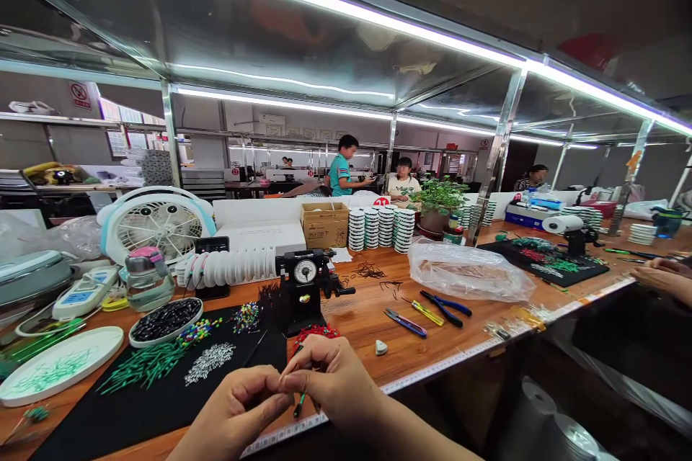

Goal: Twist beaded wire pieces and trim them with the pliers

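Observation:
My left hand (238, 407) and my right hand (329, 378) meet at the bench's front edge, thumbs and fingertips pinched together. Whatever they grip is too small and too covered by the fingers to name. Just below the fingertips a thin green piece with a black end (298, 407) shows; whether it hangs from my fingers I cannot tell. A black mat (178, 410) lies to the left, bearing green sleeves (145, 367), small silvery metal pieces (210, 363) and coloured beads (246, 318). Red pieces (316, 333) lie right behind my right hand.
Behind the mat stands a black winding device with a dial (305, 281), carrying white spools (232, 268). Scissors (405, 323), a yellow screwdriver (427, 312) and blue-handled pliers (446, 308) lie right. A bowl of black pieces (166, 320) sits left. Another person's hands (662, 277) are far right.

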Tool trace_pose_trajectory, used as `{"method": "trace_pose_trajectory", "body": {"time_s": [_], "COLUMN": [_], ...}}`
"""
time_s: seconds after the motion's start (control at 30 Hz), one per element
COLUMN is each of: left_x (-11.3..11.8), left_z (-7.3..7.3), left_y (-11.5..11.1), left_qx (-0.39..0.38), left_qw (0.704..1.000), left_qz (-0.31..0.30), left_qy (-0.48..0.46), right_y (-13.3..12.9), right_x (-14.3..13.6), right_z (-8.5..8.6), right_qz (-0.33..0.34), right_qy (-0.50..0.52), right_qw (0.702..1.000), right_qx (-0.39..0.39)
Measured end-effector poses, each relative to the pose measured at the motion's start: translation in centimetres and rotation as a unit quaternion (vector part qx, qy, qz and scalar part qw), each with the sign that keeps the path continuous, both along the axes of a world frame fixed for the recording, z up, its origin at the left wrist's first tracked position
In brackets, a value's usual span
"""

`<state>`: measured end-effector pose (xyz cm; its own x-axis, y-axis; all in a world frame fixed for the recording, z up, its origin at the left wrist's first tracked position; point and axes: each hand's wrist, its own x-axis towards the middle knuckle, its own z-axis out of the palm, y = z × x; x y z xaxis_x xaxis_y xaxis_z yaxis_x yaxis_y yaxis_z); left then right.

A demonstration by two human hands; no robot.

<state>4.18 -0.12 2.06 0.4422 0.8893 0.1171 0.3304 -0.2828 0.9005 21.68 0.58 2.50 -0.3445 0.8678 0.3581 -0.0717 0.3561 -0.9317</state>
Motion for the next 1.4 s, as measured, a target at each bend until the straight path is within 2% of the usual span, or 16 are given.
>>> {"method": "trace_pose_trajectory", "body": {"time_s": [0.17,0.37,0.53,0.6,0.8,1.0,1.2,1.4], "left_x": [-0.9,-1.3,-1.5,-1.6,-1.6,-1.5,-1.6,-1.8], "left_z": [0.3,0.6,0.5,0.3,-0.6,-0.9,-1.1,-1.0], "left_y": [-1.3,-2.2,-2.7,-2.8,-2.3,-2.2,-2.3,-2.3], "left_qx": [-0.049,-0.045,-0.041,-0.056,-0.162,-0.21,-0.217,-0.188], "left_qw": [0.999,0.997,0.996,0.993,0.964,0.946,0.947,0.969], "left_qz": [0.006,0.009,0.005,0.011,0.027,0.025,0.03,0.029], "left_qy": [-0.024,-0.056,-0.083,-0.1,-0.21,-0.245,-0.236,-0.16], "right_y": [-1.1,-1.6,-2.1,-2.2,-1.8,-1.3,-1.2,-0.9], "right_x": [-0.8,-1.4,-1.8,-1.9,-1.8,-1.6,-1.8,-1.9], "right_z": [0.0,-0.4,-0.2,-0.1,-0.1,0.5,0.3,-0.5], "right_qz": [0.002,0.025,0.046,0.046,-0.024,0.091,0.111,0.134], "right_qy": [-0.018,0.015,0.038,0.033,-0.044,-0.015,0.018,0.058], "right_qw": [1.0,0.997,0.993,0.994,0.999,0.986,0.976,0.958], "right_qx": [0.017,-0.071,-0.102,-0.095,-0.017,-0.139,-0.184,-0.248]}}
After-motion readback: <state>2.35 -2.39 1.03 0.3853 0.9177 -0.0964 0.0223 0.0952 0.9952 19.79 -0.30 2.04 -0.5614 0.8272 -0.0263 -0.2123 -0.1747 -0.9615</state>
